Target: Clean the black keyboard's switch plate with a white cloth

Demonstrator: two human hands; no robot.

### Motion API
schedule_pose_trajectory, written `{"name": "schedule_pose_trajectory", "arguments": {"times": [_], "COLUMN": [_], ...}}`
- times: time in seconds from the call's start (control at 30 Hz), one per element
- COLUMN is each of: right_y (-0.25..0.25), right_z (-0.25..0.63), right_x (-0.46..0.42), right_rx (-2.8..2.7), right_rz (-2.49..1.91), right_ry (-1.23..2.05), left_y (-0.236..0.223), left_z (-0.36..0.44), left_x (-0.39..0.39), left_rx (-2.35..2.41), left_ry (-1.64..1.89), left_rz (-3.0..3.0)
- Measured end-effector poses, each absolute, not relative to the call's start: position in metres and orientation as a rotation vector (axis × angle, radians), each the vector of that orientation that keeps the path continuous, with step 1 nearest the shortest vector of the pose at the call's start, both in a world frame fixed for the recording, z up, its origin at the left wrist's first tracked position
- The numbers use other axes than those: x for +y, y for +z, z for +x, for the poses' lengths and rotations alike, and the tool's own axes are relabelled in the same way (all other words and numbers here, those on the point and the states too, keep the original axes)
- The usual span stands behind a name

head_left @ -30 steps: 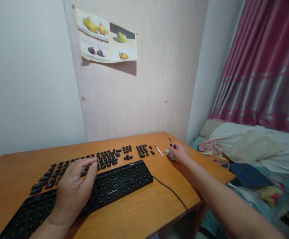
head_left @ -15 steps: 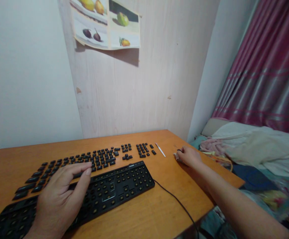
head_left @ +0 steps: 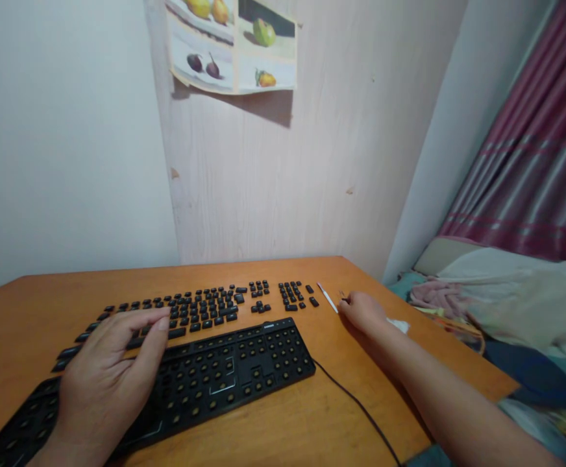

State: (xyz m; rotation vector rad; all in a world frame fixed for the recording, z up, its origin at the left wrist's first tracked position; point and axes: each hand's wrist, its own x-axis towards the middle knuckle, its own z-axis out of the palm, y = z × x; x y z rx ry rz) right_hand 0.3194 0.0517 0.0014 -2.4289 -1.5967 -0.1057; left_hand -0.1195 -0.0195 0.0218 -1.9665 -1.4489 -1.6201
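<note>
While the left grip [head_left: 164, 318] hovers, tips together, above one keyboard [head_left: 244, 364], the right grip [head_left: 344, 302] pinches one slim object [head_left: 342, 294].

A sheet of fruit paintings [head_left: 233, 58], its top out of view, hangs on a pale wood-grain wall panel [head_left: 268, 188]. At the right, a shiny magenta-and-grey curtain [head_left: 536, 162] falls in folds above whitish bedding [head_left: 516, 279], with a crumpled pink cloth [head_left: 439, 297] and a dark blue item [head_left: 521, 363] nearby.
</note>
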Motion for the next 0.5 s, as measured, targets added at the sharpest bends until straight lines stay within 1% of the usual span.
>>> {"name": "schedule_pose_trajectory", "arguments": {"times": [0.27,0.5], "right_y": [-0.014,-0.015], "right_z": [0.326,0.329], "right_x": [0.055,0.052], "right_rx": [-1.685,-1.763], "right_rz": [-2.489,-2.480], "right_ry": [-0.092,-0.093], "left_y": [0.025,0.022], "left_z": [-0.125,-0.127], "left_x": [-0.018,-0.013], "left_rx": [-1.555,-1.581], "left_ry": [-1.623,-1.572], "left_rz": [-1.887,-1.857]}}
